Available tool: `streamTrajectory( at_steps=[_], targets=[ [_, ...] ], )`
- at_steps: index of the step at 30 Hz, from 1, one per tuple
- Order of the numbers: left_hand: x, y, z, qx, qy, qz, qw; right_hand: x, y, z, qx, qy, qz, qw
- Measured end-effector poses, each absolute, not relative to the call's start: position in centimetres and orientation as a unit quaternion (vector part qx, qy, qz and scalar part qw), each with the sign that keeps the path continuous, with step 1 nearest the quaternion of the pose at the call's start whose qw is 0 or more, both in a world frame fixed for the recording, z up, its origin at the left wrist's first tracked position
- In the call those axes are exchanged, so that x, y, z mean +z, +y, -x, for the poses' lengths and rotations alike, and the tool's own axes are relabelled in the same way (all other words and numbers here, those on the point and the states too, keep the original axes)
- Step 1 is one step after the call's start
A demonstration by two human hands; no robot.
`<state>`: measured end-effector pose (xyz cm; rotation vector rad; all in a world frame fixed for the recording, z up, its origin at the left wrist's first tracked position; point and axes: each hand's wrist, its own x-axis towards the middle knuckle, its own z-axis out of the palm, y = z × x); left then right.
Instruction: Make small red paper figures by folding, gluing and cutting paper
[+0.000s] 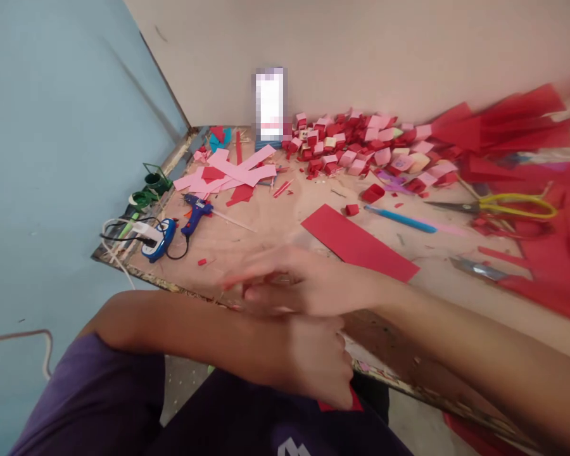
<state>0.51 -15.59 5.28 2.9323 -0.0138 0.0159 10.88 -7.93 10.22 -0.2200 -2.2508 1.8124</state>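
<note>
My left hand (320,361) is curled closed at the near edge of the board, with a small red piece (356,402) showing under its fingers. My right hand (304,278) reaches across above it toward the left, fingers stretched out and smeared by motion. A long red foam strip (358,242) lies on the wooden board (266,221) just beyond my right hand. Nothing shows in the right hand.
A heap of small red and pink cubes (365,149) sits at the back wall. Pink and red strips (232,171) lie back left, with a blue glue gun (196,212) and a power strip (159,237). Yellow-handled scissors (513,206), a blue pen (401,220) and red sheets (551,253) are on the right.
</note>
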Motion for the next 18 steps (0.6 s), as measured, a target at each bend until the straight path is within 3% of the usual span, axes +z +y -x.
streamTrajectory(
  at_steps=[5, 11, 18],
  targets=[
    [6.9, -15.5, -0.6, -0.028, -0.008, -0.991, 0.128, 10.6, -8.9, -9.4, 0.612, -0.78, 0.035, 0.121],
    [7.0, -16.7, -1.4, -0.022, 0.018, -0.996, 0.081, 8.1, -7.9, -7.5, 0.64, -0.751, 0.096, 0.128],
    [6.3, -18.7, -1.1, 0.012, -0.001, -0.997, 0.077, 4.4, -4.5, 0.1, 0.423, -0.882, 0.157, 0.134]
  ],
)
